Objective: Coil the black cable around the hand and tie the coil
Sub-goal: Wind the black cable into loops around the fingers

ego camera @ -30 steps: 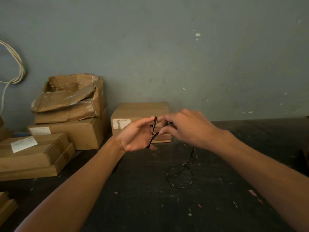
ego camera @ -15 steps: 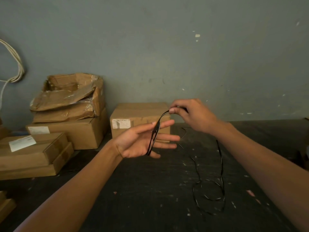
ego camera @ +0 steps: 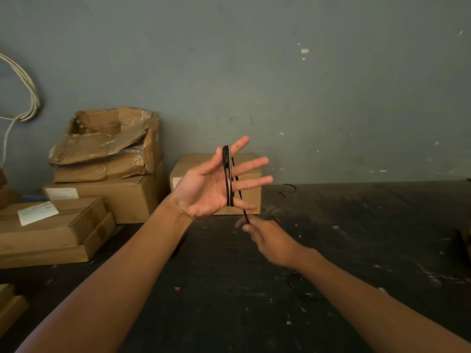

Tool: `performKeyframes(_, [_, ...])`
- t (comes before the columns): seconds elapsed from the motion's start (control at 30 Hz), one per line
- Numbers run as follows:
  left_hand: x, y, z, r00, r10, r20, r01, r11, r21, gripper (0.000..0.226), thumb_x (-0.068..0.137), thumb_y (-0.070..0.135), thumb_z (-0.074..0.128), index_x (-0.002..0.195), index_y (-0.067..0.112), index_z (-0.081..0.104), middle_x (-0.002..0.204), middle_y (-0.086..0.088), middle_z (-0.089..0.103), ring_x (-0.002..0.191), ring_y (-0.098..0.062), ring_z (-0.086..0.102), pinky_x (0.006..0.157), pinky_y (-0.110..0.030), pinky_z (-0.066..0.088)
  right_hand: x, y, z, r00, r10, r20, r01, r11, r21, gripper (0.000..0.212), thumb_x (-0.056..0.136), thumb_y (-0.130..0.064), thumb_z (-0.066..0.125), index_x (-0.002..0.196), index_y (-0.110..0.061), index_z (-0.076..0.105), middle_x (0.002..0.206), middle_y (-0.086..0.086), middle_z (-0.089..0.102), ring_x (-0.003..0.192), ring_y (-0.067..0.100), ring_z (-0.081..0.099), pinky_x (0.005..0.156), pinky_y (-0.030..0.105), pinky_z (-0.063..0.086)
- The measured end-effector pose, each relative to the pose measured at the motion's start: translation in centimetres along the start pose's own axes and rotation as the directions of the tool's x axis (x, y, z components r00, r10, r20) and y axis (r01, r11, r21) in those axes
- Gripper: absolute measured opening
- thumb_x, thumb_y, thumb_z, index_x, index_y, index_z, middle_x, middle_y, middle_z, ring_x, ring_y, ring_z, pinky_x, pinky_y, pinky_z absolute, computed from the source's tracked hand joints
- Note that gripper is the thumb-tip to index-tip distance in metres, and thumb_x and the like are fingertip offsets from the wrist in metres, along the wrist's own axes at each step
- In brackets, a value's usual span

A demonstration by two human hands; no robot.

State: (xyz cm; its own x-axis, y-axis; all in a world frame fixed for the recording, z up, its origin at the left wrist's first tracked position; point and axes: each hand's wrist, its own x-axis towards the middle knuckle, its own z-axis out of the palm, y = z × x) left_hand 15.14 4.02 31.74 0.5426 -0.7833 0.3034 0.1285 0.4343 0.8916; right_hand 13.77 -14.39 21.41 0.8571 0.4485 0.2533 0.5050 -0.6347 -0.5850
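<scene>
Across the spread fingers of the left hand [ego camera: 204, 189], the black cable [ego camera: 227, 174] is sitting as a narrow coil of a few turns, its loops standing near vertical, from the top of the index finger down to the little finger. The left hand is staying open, palm facing the camera, fingers splayed and pointing right; it is not clenching, and the coil is being kept in place only by the spread of the fingers.

Just below the coil, the right hand [ego camera: 270, 240] is pinching the running strand between thumb and fingertips [ego camera: 246, 227]; motion blur is softening the detail, but the strand is visibly leading straight from the little-finger side of the coil down into that pinch. The right hand is therefore lying directly beneath and slightly right of the left fingers, and it is the hand nearer the free cable.

Slack is trailing off over the dark tabletop [ego camera: 356, 225]: one curl is showing behind the fingers near the cardboard box [ego camera: 193, 164], more seems to be lying below the right forearm, hard to resolve.

Judgement: winding is partway through, tie not yet started. The next wrap is calling for the right hand to carry the strand up behind the left fingers and over the top, along the coil's long vertical axis.
</scene>
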Motion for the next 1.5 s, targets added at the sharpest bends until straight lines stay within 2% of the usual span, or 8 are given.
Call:
performKeyframes(0.13, [0.1, -0.1, -0.5, 0.997, 0.027, -0.075, -0.027, 1.0, 0.003, 0.049, 0.098, 0.044, 0.028, 0.146, 0.036, 0.035, 0.151, -0.012, 0.042, 0.138, -0.042, 0.037, 0.092, -0.073, 0.033, -0.8, -1.3, 1.4, 0.987, -0.009, 0.158, 0.019, 0.998, -0.065, 0.025, 0.105, -0.031, 0.034, 0.127, -0.031, 0.045, 0.071, -0.006, 0.052, 0.056, 0.005, 0.05, 0.054, 0.025, 0.041])
performKeyframes(0.33, [0.0, -0.6, -1.6, 0.985, 0.053, -0.162, -0.061, 0.997, -0.047, 0.047, 0.101, 0.046, 0.023, 0.145, 0.037, 0.037, 0.15, -0.012, 0.043, 0.136, -0.042, 0.041, 0.092, -0.077, 0.031, -1.7, -4.3, 0.6, 0.958, -0.079, 0.276, 0.142, 0.966, -0.216, 0.027, 0.103, -0.041, 0.03, 0.125, -0.032, 0.043, 0.105, 0.002, 0.063, 0.092, 0.015, 0.061, 0.08, 0.04, 0.053])
performKeyframes(0.57, [-0.2, -1.9, -2.5, 0.961, 0.001, -0.276, -0.004, 1.0, -0.009, 0.046, 0.101, 0.048, 0.022, 0.143, 0.039, 0.04, 0.149, -0.011, 0.047, 0.135, -0.039, 0.045, 0.101, -0.077, 0.02, -1.8, -6.7, -3.1, 0.963, -0.161, 0.216, 0.215, 0.943, -0.255, 0.028, 0.101, -0.044, 0.04, 0.094, -0.026, 0.059, 0.078, -0.01, 0.058, 0.068, 0.0, 0.056, 0.062, 0.026, 0.045])
performKeyframes(0.67, [-0.4, -2.7, -2.7, 0.952, -0.029, -0.303, 0.036, 0.999, 0.02, 0.047, 0.102, 0.046, 0.026, 0.147, 0.036, 0.035, 0.146, -0.013, 0.05, 0.133, -0.038, 0.048, 0.106, -0.066, 0.033, -1.4, -7.7, -5.3, 0.965, -0.189, 0.183, 0.229, 0.944, -0.238, 0.029, 0.099, -0.041, 0.048, 0.084, -0.022, 0.064, 0.064, -0.011, 0.054, 0.052, -0.004, 0.051, 0.049, 0.014, 0.033])
performKeyframes(0.8, [-0.6, -3.6, -2.7, 0.95, -0.081, -0.301, 0.116, 0.988, 0.1, 0.049, 0.099, 0.047, 0.033, 0.146, 0.035, 0.038, 0.132, -0.009, 0.064, 0.113, -0.03, 0.064, 0.091, -0.052, 0.048, -0.5, -8.7, -8.6, 0.968, -0.209, 0.143, 0.241, 0.93, -0.277, 0.025, 0.095, -0.038, 0.057, 0.079, -0.021, 0.068, 0.058, -0.014, 0.053, 0.048, -0.002, 0.049, 0.046, 0.015, 0.034])
performKeyframes(0.93, [-0.9, -4.3, -3.1, 0.933, -0.157, -0.324, 0.217, 0.963, 0.157, 0.049, 0.1, 0.045, 0.034, 0.147, 0.031, 0.039, 0.147, -0.011, 0.049, 0.131, -0.034, 0.05, 0.106, -0.073, 0.023, 0.6, -9.4, -12.0, 0.979, -0.184, 0.087, 0.201, 0.935, -0.29, 0.018, 0.087, -0.036, 0.069, 0.072, -0.03, 0.062, 0.052, -0.017, 0.053, 0.046, -0.003, 0.046, 0.045, 0.012, 0.034])
performKeyframes(1.2, [-1.1, -4.8, -1.8, 0.946, -0.287, -0.149, 0.309, 0.938, 0.157, 0.05, 0.096, 0.047, 0.045, 0.145, 0.037, 0.042, 0.149, -0.012, 0.048, 0.136, -0.035, 0.045, 0.107, -0.078, 0.005, 2.6, -9.3, -15.6, 0.983, -0.178, -0.033, 0.14, 0.864, -0.484, 0.019, 0.087, -0.041, 0.067, 0.093, -0.023, 0.071, 0.091, -0.002, 0.073, 0.089, 0.018, 0.063, 0.08, 0.044, 0.053])
performKeyframes(1.5, [-1.1, -3.0, 0.5, 0.956, -0.292, 0.028, 0.287, 0.95, 0.127, 0.048, 0.098, 0.044, 0.038, 0.145, 0.04, 0.04, 0.151, -0.014, 0.044, 0.138, -0.038, 0.04, 0.108, -0.076, 0.011, 3.6, -4.9, -13.8, 0.965, -0.222, -0.142, 0.182, 0.95, -0.255, 0.016, 0.095, -0.025, 0.06, 0.095, -0.016, 0.073, 0.085, -0.005, 0.07, 0.081, 0.016, 0.064, 0.072, 0.034, 0.048])
